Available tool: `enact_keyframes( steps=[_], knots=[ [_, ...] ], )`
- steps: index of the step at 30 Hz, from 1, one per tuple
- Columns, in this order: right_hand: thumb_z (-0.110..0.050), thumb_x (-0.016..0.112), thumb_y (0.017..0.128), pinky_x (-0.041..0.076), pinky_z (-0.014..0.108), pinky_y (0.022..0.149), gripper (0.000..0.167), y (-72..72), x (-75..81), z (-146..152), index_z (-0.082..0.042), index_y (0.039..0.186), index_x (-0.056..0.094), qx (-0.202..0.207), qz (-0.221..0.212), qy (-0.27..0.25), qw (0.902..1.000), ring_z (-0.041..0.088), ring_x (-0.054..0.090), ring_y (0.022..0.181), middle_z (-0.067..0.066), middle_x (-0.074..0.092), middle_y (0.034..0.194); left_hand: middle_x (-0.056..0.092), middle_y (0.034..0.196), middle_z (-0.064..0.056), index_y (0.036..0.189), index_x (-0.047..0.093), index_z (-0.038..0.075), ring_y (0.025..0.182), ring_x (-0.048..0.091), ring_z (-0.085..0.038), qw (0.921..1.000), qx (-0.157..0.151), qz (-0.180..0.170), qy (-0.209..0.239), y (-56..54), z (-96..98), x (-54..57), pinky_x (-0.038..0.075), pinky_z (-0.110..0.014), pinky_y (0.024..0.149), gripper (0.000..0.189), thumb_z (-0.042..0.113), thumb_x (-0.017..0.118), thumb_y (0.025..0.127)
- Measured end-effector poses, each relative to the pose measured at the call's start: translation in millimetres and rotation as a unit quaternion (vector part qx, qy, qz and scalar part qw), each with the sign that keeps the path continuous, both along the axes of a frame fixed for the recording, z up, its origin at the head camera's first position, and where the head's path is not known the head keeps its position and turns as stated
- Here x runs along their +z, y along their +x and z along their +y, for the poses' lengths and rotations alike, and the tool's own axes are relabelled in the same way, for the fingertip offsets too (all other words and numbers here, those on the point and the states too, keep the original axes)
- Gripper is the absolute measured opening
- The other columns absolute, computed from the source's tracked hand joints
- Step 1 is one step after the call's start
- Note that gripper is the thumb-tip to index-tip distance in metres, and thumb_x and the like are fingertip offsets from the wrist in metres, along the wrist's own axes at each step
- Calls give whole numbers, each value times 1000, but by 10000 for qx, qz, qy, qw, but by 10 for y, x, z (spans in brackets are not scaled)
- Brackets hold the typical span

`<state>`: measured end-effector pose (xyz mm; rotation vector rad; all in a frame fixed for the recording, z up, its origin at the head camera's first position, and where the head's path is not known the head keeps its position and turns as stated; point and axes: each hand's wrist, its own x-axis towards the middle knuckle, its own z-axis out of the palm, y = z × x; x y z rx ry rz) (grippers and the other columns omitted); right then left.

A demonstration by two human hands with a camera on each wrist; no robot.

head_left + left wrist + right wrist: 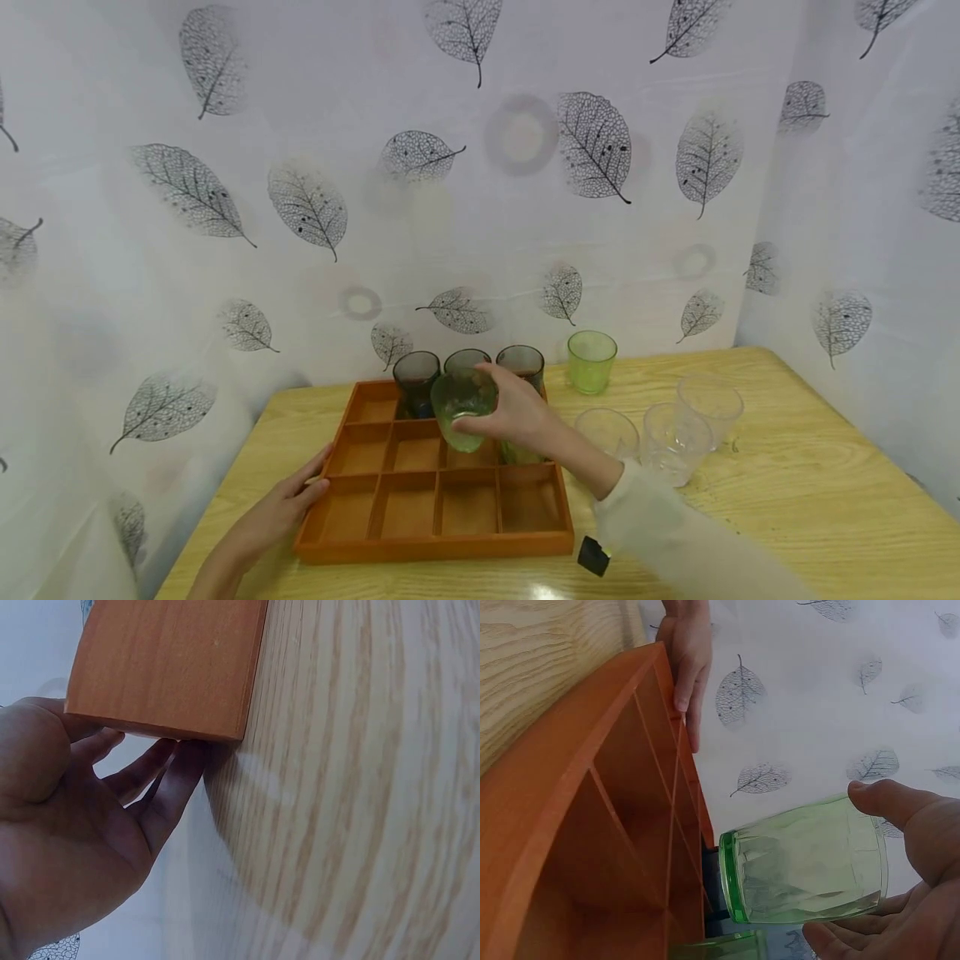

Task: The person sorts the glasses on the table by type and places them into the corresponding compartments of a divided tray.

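Gripping green glass [806, 861] with right hand [519, 410] | touching divided tray [435, 547] with outstretched left hand [281, 504] | with dark glasses [416, 382] just beyond right hand

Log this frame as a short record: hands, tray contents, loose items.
left hand: touches left side of orange tray
right hand: holds green glass above tray
back row: three dark glasses
middle row, right end: second green glass, partly hidden by right arm
table, right of tray: third green glass toward the back; three clear glasses
near right corner: small black object, identity unclear
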<state>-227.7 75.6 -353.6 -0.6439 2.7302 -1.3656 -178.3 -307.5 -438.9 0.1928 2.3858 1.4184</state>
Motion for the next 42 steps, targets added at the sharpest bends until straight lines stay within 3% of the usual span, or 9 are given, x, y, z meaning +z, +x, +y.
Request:
enact_keyframes(
  steps=[10, 17, 24, 38, 42],
  knots=[
    [-39, 89, 82, 48, 53, 105, 92, -51, -209, -71, 1, 152, 46, 133, 162, 265, 9994, 38, 55, 131, 19, 55, 146, 1, 170, -24, 168, 7, 12, 153, 2, -47, 10000, 7, 53, -33, 7, -6, -12, 25, -65, 117, 68, 31, 43, 114],
    [-44, 88, 81, 32, 68, 112, 92, -36, -324, -130, 2, 150, 48, 112, 512, 657, 9965, 41, 53, 134, 20, 56, 147, 2, 169, -25, 168, 8, 11, 153, 4, -48, 10000, 38, 31, -30, 16, 0, -16, 27, -65, 116, 68, 31, 43, 114],
    [-50, 89, 79, 40, 65, 102, 92, -9, -414, -176, -1, 147, 53, 5, 783, 1221, 9894, 36, 61, 125, 17, 62, 142, 4, 169, -25, 168, 9, 11, 153, 5, -48, 9999, 40, 104, -76, 19, 0, -22, 28, -64, 116, 67, 31, 43, 114],
    [-49, 93, 74, 42, 56, 95, 97, 4, -443, -175, -1, 148, 53, 46, 1008, 1505, 9834, 36, 60, 128, 17, 60, 143, 4, 169, -25, 168, 9, 11, 153, 3, -48, 9997, 53, 192, -115, 33, 27, 16, 19, -66, 118, 67, 31, 43, 114],
    [-49, 91, 75, 41, 59, 98, 95, 15, -435, -172, 1, 147, 53, 31, 1090, 1499, 9827, 39, 56, 130, 21, 59, 144, 5, 169, -26, 168, 11, 11, 153, 4, -48, 9996, 84, 228, -155, 40, 31, 10, 18, -67, 119, 67, 32, 44, 113]
  ],
)
